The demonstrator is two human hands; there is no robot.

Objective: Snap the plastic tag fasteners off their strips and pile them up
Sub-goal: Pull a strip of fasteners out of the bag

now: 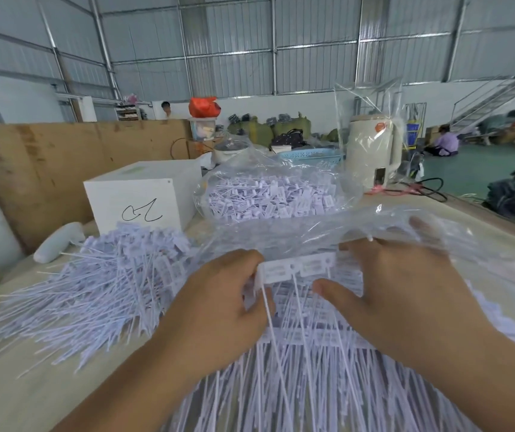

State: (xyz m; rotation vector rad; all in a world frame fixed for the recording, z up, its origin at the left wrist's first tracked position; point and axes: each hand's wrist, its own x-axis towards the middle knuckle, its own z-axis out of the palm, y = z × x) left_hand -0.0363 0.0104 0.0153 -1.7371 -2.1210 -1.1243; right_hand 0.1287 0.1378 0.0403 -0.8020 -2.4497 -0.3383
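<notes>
The left hand (pixel 219 294) and the right hand (pixel 405 285) are clamped on opposite ends of one short white plastic strip of tag fasteners (pixel 296 268), fingers curled over its far edge and thumbs beneath. The strip is held level just above the surface, and its thin white tails hang down toward the near edge.

Directly below the hands lies the stock of unseparated white fastener strips (pixel 306 385), stacked in rows with their tails fanned toward the viewer. To the left, a loose pile of separated white fasteners (pixel 100 282) covers the pale surface (pixel 10 397). A crumpled clear plastic bag (pixel 405 229) lies under and beyond the right hand. A second clear plastic bag filled with white fasteners (pixel 268 198) sits farther back, beside a white cardboard box with a black pen mark (pixel 144 198).

Progress assessment: the task appears to be midway. The left pile is already large, but many strips remain in the near stock.

Limits of observation: the fingertips behind the strip are hidden. Motion blur obscures the printing on the tag heads. The near stock is cut off by the lower frame edge, so its full quantity cannot be determined.
</notes>
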